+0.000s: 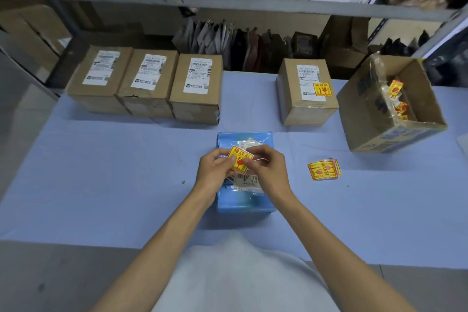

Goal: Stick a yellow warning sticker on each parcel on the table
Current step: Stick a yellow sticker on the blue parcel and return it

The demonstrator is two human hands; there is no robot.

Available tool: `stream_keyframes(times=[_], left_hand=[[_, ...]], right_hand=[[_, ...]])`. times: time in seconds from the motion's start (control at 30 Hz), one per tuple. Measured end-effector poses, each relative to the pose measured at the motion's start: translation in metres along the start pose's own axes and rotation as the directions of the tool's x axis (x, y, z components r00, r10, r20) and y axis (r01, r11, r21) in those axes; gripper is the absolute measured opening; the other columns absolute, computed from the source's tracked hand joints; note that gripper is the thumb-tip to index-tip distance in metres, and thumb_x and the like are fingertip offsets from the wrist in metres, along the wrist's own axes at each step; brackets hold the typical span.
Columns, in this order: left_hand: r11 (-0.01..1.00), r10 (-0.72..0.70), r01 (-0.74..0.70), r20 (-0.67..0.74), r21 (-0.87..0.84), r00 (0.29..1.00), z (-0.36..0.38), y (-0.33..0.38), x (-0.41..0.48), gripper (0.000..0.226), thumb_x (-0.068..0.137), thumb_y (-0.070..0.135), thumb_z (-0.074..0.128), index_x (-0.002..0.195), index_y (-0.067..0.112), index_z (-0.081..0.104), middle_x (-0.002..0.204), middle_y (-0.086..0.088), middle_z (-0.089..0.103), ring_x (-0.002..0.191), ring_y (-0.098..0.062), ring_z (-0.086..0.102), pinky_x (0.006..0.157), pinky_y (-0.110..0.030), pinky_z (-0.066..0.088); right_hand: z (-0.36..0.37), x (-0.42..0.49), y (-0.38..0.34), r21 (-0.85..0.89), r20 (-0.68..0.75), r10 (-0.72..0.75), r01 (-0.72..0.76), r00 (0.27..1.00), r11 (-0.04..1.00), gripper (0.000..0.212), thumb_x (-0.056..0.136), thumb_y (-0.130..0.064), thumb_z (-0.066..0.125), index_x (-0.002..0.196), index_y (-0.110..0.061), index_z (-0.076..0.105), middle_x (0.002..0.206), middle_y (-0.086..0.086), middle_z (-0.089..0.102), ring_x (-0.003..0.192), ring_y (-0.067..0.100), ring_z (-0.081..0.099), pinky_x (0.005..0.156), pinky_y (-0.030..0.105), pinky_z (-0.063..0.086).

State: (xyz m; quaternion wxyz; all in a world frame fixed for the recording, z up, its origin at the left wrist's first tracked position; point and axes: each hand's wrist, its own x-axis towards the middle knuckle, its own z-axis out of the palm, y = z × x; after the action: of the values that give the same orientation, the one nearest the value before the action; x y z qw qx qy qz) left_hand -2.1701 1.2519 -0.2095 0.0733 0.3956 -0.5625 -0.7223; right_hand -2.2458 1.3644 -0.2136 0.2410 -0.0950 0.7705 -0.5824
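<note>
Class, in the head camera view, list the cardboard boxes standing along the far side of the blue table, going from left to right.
Leftmost labelled parcel → second labelled parcel → third labelled parcel → parcel with a yellow sticker → open box holding sticker scraps.

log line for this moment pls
both hands hold yellow sticker over blue parcel | stickered box | three boxes unstickered

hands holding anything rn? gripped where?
Yes: both hands, left and right, hold one yellow sticker over the blue parcel, fingers pinching its left and right edges.
</note>
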Motion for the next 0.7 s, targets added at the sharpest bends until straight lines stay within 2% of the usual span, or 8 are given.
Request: stream_keyframes(times=[0.07,0.17,0.33,0.5,0.6,0.7], left_hand=[[0.997,0.037,-0.034,-0.042,0.069,0.998,-0.003,-0.003,0.000,0.008,0.091,0.012,0.063,0.087,0.017,0.066,0.085,-0.003,0.072,0.074,-0.013,0.069,0.067,-0.026,0.058],[0.980,0.096,-0.081,-0.074,0.183,0.993,-0.008,-0.002,0.003,0.009,0.089,0.016,0.064,0.082,0.020,0.068,0.090,-0.002,0.071,0.088,-0.020,0.066,0.078,-0.036,0.057],[0.974,0.126,-0.127,0.016,0.187,0.992,-0.016,0.013,0.003,0.009,0.092,0.016,0.061,0.086,0.017,0.068,0.086,-0.001,0.069,0.073,-0.010,0.063,0.063,-0.022,0.051],[0.969,0.085,-0.095,0.054,0.226,0.995,-0.017,0.014,0.005,0.006,0.091,0.018,0.062,0.087,0.018,0.066,0.084,0.000,0.069,0.074,-0.012,0.064,0.065,-0.024,0.051],[0.971,0.073,-0.087,0.071,0.223,0.995,-0.016,0.013,0.004,0.003,0.090,0.016,0.064,0.087,0.017,0.065,0.086,-0.002,0.068,0.073,-0.012,0.064,0.063,-0.022,0.051],[0.975,0.070,-0.085,0.077,0.205,0.995,-0.015,0.013,0.002,0.004,0.090,0.014,0.065,0.086,0.016,0.064,0.085,-0.004,0.068,0.070,-0.011,0.065,0.062,-0.021,0.052]], right_hand=[[0.000,0.004,-0.005,-0.022,0.011,-0.007,0.007,1.000,1.000,0.018,0.077,-0.001,0.074,0.088,-0.015,0.069,0.080,0.003,0.067,0.079,0.032,0.067,0.072,0.040,0.058],[0.000,0.006,-0.010,-0.034,0.031,-0.022,0.023,0.999,0.999,0.022,0.078,0.002,0.072,0.083,-0.020,0.070,0.081,0.006,0.068,0.076,0.028,0.067,0.069,0.037,0.057],[-0.006,0.010,-0.017,-0.084,0.116,-0.012,0.022,0.993,0.996,0.023,0.081,0.003,0.067,0.086,-0.018,0.073,0.083,0.008,0.071,0.076,0.023,0.067,0.073,0.033,0.055],[-0.010,0.008,-0.020,-0.002,0.077,0.020,-0.020,0.997,1.000,0.026,0.080,0.007,0.069,0.098,-0.010,0.071,0.080,0.010,0.067,0.073,0.019,0.068,0.073,0.030,0.057],[-0.014,0.006,-0.020,0.042,0.048,0.032,-0.034,0.998,0.999,0.024,0.077,0.008,0.071,0.098,-0.004,0.069,0.081,0.014,0.068,0.073,0.020,0.069,0.068,0.024,0.057],[-0.014,0.004,-0.018,0.011,0.001,-0.004,0.004,1.000,1.000,0.025,0.077,0.005,0.073,0.099,-0.006,0.067,0.082,0.013,0.068,0.069,0.009,0.066,0.064,0.017,0.054]])
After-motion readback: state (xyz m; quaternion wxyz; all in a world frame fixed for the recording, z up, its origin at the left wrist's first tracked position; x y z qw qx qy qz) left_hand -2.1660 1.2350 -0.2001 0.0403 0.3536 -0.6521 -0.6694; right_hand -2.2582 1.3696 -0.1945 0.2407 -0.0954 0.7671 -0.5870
